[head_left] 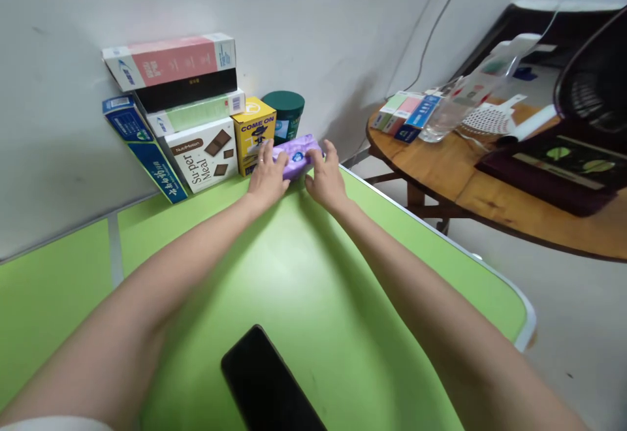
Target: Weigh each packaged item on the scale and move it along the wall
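A purple tissue pack (296, 155) lies at the far end of the green table, close to the wall. My left hand (267, 175) grips its left end, thumb and fingers curled around it. At the right end, my right hand (325, 174) holds it with bent fingers. Just behind the pack stands a dark green lidded tub (285, 110). A yellow box (253, 129) marked "COME ON" is beside my left fingers. Left of that, a white "Super Meal" box (208, 155) stands upright, with a green and white box (196, 114) on top.
Black (189, 91) and pink (176, 61) boxes top the stack; a blue box (147, 150) leans at its left. A black phone (267, 382) lies on the green table (294, 274). Right, a wooden table (441, 173) carries small boxes, a clear plastic bottle (453, 114) and a dark appliance.
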`<action>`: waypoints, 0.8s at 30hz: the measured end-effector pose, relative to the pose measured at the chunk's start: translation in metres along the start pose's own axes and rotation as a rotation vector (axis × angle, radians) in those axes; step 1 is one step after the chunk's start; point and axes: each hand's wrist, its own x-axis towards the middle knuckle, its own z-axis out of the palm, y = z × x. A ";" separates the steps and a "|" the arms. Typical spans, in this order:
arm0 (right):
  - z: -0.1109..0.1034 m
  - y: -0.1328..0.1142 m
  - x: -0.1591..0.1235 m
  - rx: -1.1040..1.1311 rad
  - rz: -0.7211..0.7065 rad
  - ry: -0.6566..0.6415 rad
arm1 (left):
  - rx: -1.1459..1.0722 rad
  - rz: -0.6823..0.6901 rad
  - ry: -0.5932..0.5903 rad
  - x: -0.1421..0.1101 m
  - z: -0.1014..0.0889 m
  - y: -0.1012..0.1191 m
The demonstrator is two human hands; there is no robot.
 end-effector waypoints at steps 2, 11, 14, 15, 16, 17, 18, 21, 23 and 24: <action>-0.004 0.005 -0.008 -0.010 0.000 -0.007 | -0.034 0.033 -0.016 -0.001 0.002 0.005; -0.051 -0.032 -0.067 0.163 -0.261 -0.150 | -0.162 0.175 -0.027 -0.088 -0.063 -0.005; -0.068 -0.078 -0.105 0.314 -0.360 -0.296 | -0.251 0.121 -0.084 -0.155 -0.115 -0.020; -0.073 -0.095 -0.118 0.383 -0.367 -0.343 | -0.277 0.087 -0.112 -0.179 -0.134 -0.023; -0.076 -0.113 -0.130 0.454 -0.367 -0.386 | -0.299 0.046 -0.138 -0.202 -0.152 -0.027; -0.078 -0.131 -0.142 0.522 -0.365 -0.426 | -0.320 0.004 -0.167 -0.225 -0.170 -0.029; -0.080 -0.148 -0.154 0.581 -0.365 -0.459 | -0.336 -0.041 -0.193 -0.247 -0.186 -0.031; -0.079 -0.196 -0.185 0.680 -0.389 -0.538 | -0.347 -0.135 -0.248 -0.307 -0.228 -0.037; -0.074 -0.223 -0.204 0.696 -0.415 -0.576 | -0.335 -0.166 -0.262 -0.343 -0.248 -0.043; -0.071 -0.235 -0.214 0.695 -0.431 -0.592 | -0.333 -0.183 -0.266 -0.360 -0.254 -0.046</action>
